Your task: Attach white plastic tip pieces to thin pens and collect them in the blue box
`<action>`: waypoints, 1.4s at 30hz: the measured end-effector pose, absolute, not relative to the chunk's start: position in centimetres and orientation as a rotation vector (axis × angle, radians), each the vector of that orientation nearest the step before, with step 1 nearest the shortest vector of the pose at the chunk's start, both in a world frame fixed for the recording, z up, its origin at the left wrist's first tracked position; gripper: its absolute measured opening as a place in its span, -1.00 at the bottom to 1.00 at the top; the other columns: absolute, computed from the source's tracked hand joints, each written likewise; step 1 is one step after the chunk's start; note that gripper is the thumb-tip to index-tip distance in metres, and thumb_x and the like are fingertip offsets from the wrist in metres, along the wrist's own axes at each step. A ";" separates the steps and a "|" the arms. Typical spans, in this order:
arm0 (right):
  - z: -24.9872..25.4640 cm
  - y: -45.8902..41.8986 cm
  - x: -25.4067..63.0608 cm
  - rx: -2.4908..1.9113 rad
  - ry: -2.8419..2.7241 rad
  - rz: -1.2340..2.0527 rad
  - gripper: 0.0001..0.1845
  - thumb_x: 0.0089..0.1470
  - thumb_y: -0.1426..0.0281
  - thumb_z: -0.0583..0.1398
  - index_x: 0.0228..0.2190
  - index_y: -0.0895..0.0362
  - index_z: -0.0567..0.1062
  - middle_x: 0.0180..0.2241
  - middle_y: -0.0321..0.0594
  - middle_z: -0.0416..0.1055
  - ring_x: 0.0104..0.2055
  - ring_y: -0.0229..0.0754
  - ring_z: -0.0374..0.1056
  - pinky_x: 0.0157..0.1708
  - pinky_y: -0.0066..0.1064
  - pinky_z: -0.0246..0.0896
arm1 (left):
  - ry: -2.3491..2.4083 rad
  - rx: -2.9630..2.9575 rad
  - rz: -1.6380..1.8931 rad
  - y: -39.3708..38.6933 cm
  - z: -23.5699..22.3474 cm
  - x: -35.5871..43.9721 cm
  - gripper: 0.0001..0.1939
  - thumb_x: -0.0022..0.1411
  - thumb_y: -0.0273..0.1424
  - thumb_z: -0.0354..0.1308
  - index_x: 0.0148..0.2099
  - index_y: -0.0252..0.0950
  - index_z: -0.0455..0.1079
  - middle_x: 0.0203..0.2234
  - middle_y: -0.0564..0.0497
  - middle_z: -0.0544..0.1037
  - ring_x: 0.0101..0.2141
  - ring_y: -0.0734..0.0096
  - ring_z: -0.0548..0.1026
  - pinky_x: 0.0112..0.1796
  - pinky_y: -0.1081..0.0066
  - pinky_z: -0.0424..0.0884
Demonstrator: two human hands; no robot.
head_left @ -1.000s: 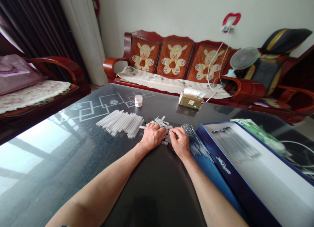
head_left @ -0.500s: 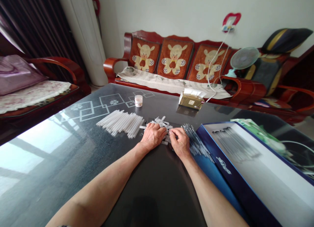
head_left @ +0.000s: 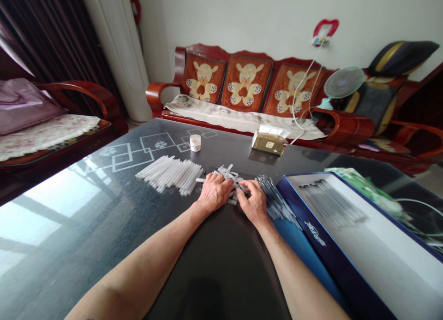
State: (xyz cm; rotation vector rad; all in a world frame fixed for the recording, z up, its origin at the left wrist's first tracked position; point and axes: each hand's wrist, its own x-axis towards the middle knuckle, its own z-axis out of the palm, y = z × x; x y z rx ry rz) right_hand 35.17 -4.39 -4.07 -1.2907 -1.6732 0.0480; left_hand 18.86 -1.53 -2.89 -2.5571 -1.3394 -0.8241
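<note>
White plastic sticks (head_left: 224, 173) lie by a blue box (head_left: 297, 209); the left hand (head_left: 215, 192), fingers together, holds them flat, and the right hand (head_left: 255, 202) pinches some in its fingers (head_left: 246, 187).

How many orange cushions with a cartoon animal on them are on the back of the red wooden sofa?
3: the sofa has one orange cushion at its left end, one orange cushion in the middle and one orange cushion at its right end, as seen here. None seems hidden.

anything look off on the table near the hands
The short white tubes under the hands lie in a criss-cross heap, unlike the neat side-by-side row beyond the left hand. One tube pokes out past that hand.
</note>
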 end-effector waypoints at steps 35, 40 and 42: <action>-3.3 -5.4 33.8 -1.206 -1.908 -0.228 -0.68 0.19 0.50 0.01 -0.07 0.11 0.43 -0.11 -0.10 0.49 -0.01 -0.06 0.37 0.12 -0.05 0.13 | -1.285 -2.498 -0.947 -1.5 -2.9 18.8 -0.65 0.35 -0.20 -0.07 -0.25 -0.20 0.51 -0.45 -0.05 0.45 -0.36 0.29 0.35 -0.20 0.24 0.15; -3.7 -4.9 34.5 -1.181 -1.873 -0.159 -0.72 0.21 0.47 0.03 -0.13 0.12 0.49 -0.19 -0.10 0.51 -0.12 -0.11 0.41 -0.06 -0.25 0.31 | -1.252 -2.522 -0.945 -1.7 -2.7 18.7 -0.62 0.36 -0.20 -0.09 -0.27 -0.22 0.50 -0.43 -0.06 0.44 -0.35 0.30 0.35 -0.19 0.25 0.15; -3.5 -4.9 34.7 -1.186 -1.871 -0.147 -0.72 0.21 0.47 0.03 -0.16 0.10 0.51 -0.22 -0.12 0.51 -0.15 -0.12 0.41 -0.07 -0.27 0.32 | -1.242 -2.528 -0.955 -1.7 -2.6 18.7 -0.63 0.36 -0.20 -0.10 -0.19 -0.21 0.50 -0.42 -0.06 0.44 -0.34 0.29 0.35 -0.18 0.25 0.16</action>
